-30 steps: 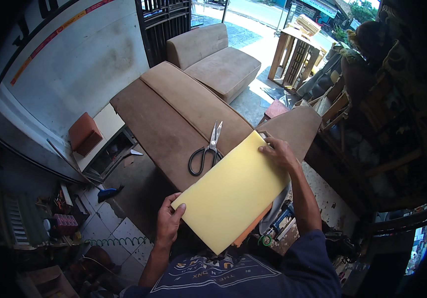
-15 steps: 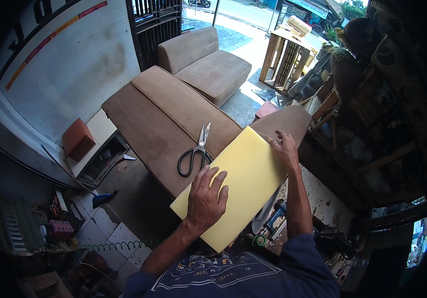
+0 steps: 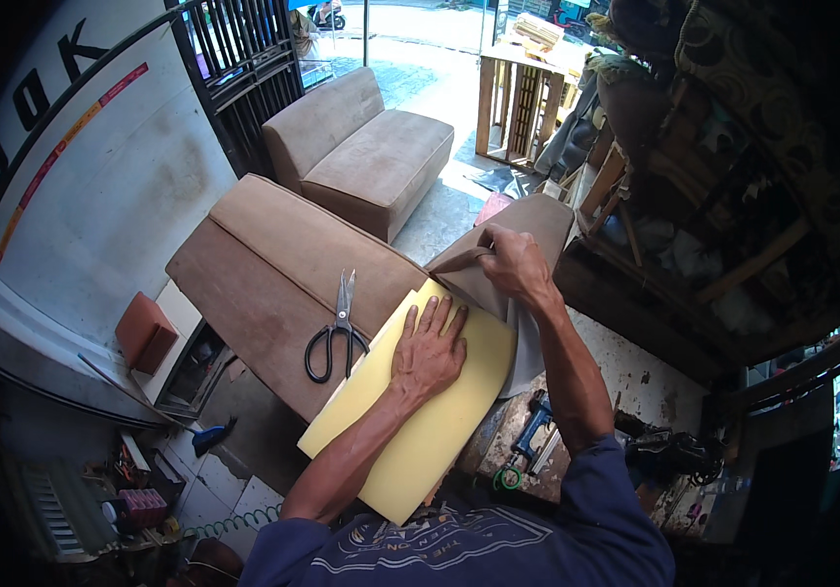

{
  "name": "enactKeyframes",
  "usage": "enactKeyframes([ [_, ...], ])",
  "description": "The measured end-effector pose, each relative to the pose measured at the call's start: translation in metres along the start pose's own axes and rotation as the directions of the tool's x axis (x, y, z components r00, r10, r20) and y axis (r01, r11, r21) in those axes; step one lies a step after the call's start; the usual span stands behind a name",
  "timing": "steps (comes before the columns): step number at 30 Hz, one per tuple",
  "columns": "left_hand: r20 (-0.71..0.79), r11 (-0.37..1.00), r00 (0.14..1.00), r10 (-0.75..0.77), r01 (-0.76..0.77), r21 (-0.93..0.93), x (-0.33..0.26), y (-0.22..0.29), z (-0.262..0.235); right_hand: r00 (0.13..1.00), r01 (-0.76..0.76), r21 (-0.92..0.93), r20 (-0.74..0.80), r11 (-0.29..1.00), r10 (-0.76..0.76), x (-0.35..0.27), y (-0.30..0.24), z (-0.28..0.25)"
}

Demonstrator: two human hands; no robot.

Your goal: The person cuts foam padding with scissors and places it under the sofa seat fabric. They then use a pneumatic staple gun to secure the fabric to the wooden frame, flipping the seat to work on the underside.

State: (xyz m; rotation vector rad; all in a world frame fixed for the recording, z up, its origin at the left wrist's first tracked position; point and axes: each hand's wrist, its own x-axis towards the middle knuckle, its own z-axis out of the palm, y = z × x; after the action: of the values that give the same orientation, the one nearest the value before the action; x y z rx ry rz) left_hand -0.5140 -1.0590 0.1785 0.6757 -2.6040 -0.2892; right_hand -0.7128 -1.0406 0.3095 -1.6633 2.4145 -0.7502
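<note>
A yellow foam sheet [image 3: 482, 357] lies over the near part of a brown upholstered piece [image 3: 278, 274], its right side curving down slightly. My left hand [image 3: 430, 357] presses flat on the foam, fingers spread. Beyond the foam's far right corner, my right hand [image 3: 518, 264] is closed on a loose edge of brown fabric [image 3: 484, 292], lifting it into folds. The fabric's grey underside shows beside the foam. Black-handled scissors [image 3: 342, 323] rest on the upholstery just left of the foam, blades pointing away from me.
A blue tool [image 3: 534, 423] with a green hose fitting sits on the worn surface below my right forearm. A brown sofa [image 3: 366, 161] and a wooden crate frame [image 3: 521, 108] stand further off. On the left are a reddish-brown block [image 3: 146, 331] and a blue brush [image 3: 211, 436].
My right hand has left the foam and now grips the brown fabric, pulling it up. My left hand has slid forward and flattened on the foam. The whole view has shifted.
</note>
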Motion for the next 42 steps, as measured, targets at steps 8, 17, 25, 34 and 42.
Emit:
enactKeyframes([
  [8,0.245,0.993,0.969,0.036,-0.063,0.104,0.0,0.0,-0.01,0.965,0.168,0.137,0.179,0.976,-0.191,-0.133,-0.066,0.057],
  [17,0.047,0.98,0.98,0.192,-0.194,0.035,0.007,-0.001,0.001,0.95,-0.299,-0.229,0.021,0.926,0.312,-0.141,0.04,0.033],
  [25,0.12,0.959,0.951,0.284,-0.282,-0.029,0.013,-0.002,0.0,0.868,-0.48,0.517,0.397,0.708,0.299,-0.104,0.062,0.028],
  [34,0.179,0.952,0.936,0.304,-0.307,-0.012,0.017,-0.008,0.0,0.771,-0.563,0.712,0.269,0.42,0.578,-0.09,0.082,0.041],
  [42,0.054,0.934,0.954,0.294,-0.275,-0.226,0.068,-0.011,-0.001,0.9,-0.427,0.642,0.371,0.637,0.229,-0.08,0.07,0.044],
])
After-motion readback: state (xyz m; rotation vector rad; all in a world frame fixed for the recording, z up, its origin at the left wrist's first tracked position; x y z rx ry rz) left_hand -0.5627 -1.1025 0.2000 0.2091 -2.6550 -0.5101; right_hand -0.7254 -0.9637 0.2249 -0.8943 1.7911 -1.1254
